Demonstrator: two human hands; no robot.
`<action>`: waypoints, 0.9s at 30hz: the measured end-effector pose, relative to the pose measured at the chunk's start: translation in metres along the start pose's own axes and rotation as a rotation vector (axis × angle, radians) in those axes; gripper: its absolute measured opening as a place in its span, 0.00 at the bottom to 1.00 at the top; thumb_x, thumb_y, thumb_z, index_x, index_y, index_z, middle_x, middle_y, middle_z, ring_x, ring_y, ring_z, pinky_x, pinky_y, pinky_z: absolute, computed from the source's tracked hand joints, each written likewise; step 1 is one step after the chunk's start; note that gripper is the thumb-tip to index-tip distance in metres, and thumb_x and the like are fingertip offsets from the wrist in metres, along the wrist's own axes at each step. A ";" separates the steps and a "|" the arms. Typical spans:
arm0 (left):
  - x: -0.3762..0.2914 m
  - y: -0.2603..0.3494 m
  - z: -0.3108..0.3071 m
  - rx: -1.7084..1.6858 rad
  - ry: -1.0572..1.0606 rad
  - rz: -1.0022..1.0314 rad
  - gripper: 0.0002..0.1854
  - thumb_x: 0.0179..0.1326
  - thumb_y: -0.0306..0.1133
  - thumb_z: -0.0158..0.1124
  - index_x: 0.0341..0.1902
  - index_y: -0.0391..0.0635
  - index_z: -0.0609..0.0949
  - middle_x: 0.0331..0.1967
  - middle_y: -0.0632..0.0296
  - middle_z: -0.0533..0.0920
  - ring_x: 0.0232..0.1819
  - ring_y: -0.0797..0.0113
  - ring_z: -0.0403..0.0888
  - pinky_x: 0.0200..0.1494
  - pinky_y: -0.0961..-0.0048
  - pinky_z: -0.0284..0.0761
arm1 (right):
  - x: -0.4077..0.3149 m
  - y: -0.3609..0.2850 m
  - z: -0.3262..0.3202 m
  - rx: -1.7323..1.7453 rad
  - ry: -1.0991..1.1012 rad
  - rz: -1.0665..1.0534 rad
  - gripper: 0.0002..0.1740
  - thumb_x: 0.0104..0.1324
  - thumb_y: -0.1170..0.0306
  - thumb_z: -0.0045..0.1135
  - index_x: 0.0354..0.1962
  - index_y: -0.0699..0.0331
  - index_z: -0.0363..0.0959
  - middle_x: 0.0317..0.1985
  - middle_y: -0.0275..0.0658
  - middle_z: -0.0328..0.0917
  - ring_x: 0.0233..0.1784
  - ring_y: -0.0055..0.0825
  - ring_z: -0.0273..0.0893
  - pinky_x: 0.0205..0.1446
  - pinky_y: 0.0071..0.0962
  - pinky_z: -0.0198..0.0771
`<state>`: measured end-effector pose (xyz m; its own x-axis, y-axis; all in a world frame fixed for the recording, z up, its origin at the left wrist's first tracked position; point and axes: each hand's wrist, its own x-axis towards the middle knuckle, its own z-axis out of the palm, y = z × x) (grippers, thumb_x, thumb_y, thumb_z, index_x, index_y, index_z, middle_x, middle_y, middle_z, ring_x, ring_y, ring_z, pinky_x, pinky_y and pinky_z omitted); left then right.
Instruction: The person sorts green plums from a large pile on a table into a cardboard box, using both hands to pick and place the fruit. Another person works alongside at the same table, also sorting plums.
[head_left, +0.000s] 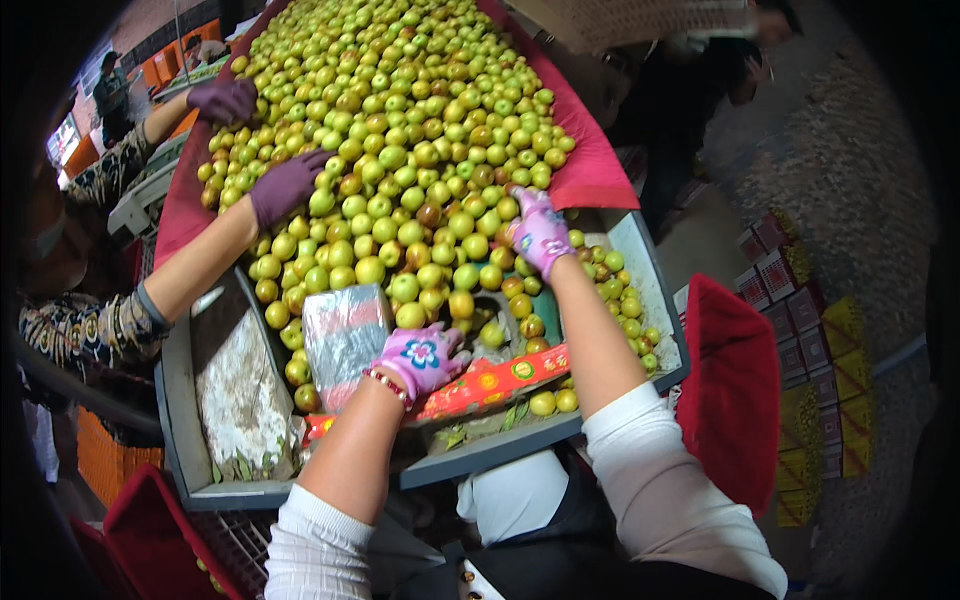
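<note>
A heap of small green-yellow fruits, apparently jujubes (390, 157), some blushed brown, covers the sorting table before me. My left hand (421, 360), in a pink flowered glove, is low over the near edge of the heap. It is beside a plastic-wrapped block (346, 337) and against a red printed strip (495, 382). Whether its fingers hold a fruit is hidden. Farther up on the right, my right hand (538, 231), in a matching glove, touches fruits at the side of the heap. Its fingertips are among them, and a grip cannot be made out.
At left, a co-worker's two purple-gloved hands (289, 186) reach into the same heap. Red cloth (592, 161) lines the table's sides. A grey rim (495, 454) borders the near end. Fruits fill a right-hand channel (626, 300). Red-lined containers (727, 397) and stacked boxes (844, 397) stand beyond.
</note>
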<state>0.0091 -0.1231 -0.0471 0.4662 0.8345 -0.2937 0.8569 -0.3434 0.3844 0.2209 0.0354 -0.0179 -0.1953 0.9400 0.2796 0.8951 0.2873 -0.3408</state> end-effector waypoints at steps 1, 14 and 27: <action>0.004 0.001 -0.008 0.015 0.010 0.018 0.29 0.64 0.55 0.50 0.65 0.54 0.70 0.65 0.47 0.70 0.62 0.50 0.73 0.62 0.59 0.69 | 0.011 -0.001 -0.001 -0.128 0.009 0.012 0.30 0.61 0.69 0.54 0.62 0.63 0.63 0.61 0.56 0.67 0.61 0.47 0.71 0.61 0.38 0.69; -0.008 0.019 -0.020 0.017 -0.050 -0.093 0.33 0.63 0.56 0.52 0.70 0.60 0.65 0.71 0.54 0.64 0.66 0.49 0.69 0.65 0.56 0.67 | -0.012 -0.032 -0.017 0.214 -0.169 -0.040 0.35 0.56 0.78 0.54 0.64 0.60 0.62 0.64 0.51 0.64 0.65 0.45 0.68 0.65 0.35 0.65; -0.009 0.003 -0.013 -0.013 0.001 0.036 0.23 0.67 0.51 0.50 0.58 0.52 0.77 0.55 0.53 0.79 0.54 0.51 0.78 0.56 0.60 0.74 | -0.008 -0.016 -0.001 0.222 -0.071 -0.313 0.26 0.53 0.76 0.54 0.53 0.60 0.74 0.49 0.49 0.76 0.51 0.44 0.77 0.56 0.35 0.72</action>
<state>0.0043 -0.1261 -0.0317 0.4963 0.8223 -0.2784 0.8367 -0.3676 0.4060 0.2084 0.0230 -0.0138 -0.4797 0.8087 0.3403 0.6810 0.5878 -0.4368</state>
